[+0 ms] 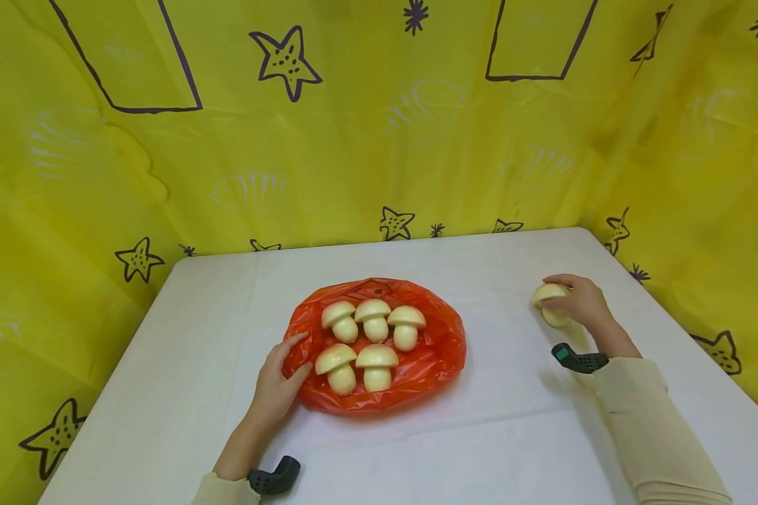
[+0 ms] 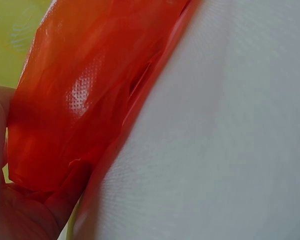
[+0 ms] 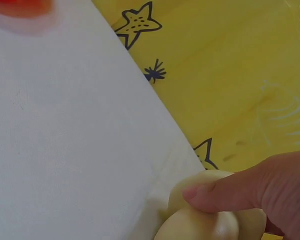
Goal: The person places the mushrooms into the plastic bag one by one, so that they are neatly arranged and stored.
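Against the left rim of a red plastic bag (image 1: 428, 387) is my left hand (image 1: 274, 384), holding its edge between thumb and fingers. The left wrist view shows the thumb (image 2: 72, 192) against the thin red plastic. Several pale, glossy mushrooms (image 1: 377, 359) lie inside the spread bag in two rows, caps toward the back. Over at the right side of the table, my right hand (image 1: 582, 303) grips another mushroom (image 1: 555, 317). Its thumb (image 3: 225, 196) presses on the cap in the right wrist view; the other fingers are mostly hidden behind the mushroom.
A white cloth covers the table (image 1: 493, 435). Yellow curtains (image 1: 347, 154) with starfish and fish drawings hang behind and along both sides. Each wrist wears a dark strap-on device, one on the left (image 1: 274, 477) and one on the right (image 1: 577, 359).
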Action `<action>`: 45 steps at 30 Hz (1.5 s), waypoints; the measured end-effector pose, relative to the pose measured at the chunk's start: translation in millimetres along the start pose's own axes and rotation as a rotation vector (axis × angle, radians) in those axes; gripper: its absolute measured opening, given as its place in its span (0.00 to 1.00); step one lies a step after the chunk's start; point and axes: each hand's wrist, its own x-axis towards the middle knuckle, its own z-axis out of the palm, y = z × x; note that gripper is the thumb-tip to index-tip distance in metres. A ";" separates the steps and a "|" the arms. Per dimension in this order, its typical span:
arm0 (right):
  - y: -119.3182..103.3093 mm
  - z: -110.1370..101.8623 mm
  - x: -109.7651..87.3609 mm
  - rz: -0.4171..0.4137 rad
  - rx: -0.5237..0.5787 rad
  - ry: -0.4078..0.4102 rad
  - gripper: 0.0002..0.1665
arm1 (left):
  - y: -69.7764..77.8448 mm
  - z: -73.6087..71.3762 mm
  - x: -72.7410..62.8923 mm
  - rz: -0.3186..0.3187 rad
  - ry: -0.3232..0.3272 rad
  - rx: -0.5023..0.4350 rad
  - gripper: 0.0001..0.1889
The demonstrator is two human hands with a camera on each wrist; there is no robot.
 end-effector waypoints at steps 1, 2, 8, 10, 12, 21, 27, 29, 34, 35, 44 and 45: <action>0.2 0.1 -0.4 0.001 0.008 0.004 0.33 | -0.3 0.1 0.0 0.001 0.000 0.000 0.22; 0.7 0.4 -1.1 -0.007 0.018 0.014 0.32 | -0.7 0.4 0.1 0.002 0.001 0.001 0.22; -1.2 2.1 -9.3 -0.088 0.086 0.086 0.30 | -2.1 1.6 -0.5 0.006 0.005 0.003 0.23; -4.6 2.6 -11.9 -0.095 0.102 0.087 0.30 | -2.7 1.7 -0.4 0.011 0.008 0.006 0.23; -7.6 3.4 -13.9 -0.090 0.116 0.080 0.30 | -3.6 1.7 -0.1 0.016 0.012 0.008 0.23; -11.9 8.5 -20.9 -0.137 0.140 0.073 0.30 | -3.8 1.7 0.2 0.018 0.013 0.008 0.23; -19.0 11.4 -27.1 -0.168 0.151 0.102 0.31 | -2.8 0.8 0.3 0.012 0.005 0.002 0.23; -23.4 12.6 -29.9 -0.185 0.160 0.113 0.31 | -2.3 0.2 0.2 0.012 0.005 0.001 0.23; -32.9 15.9 -36.3 -0.216 0.170 0.131 0.30 | -2.0 -0.5 -0.1 0.011 0.005 0.003 0.22; -34.4 16.5 -37.3 -0.218 0.171 0.129 0.30 | -2.0 -0.5 -0.1 0.009 0.004 0.002 0.22; -44.7 21.7 -45.1 -0.243 0.196 0.106 0.31 | -3.1 1.2 0.1 -0.001 0.005 0.005 0.23; -45.7 22.3 -45.8 -0.243 0.200 0.102 0.32 | -3.2 1.4 0.1 -0.001 0.004 0.004 0.23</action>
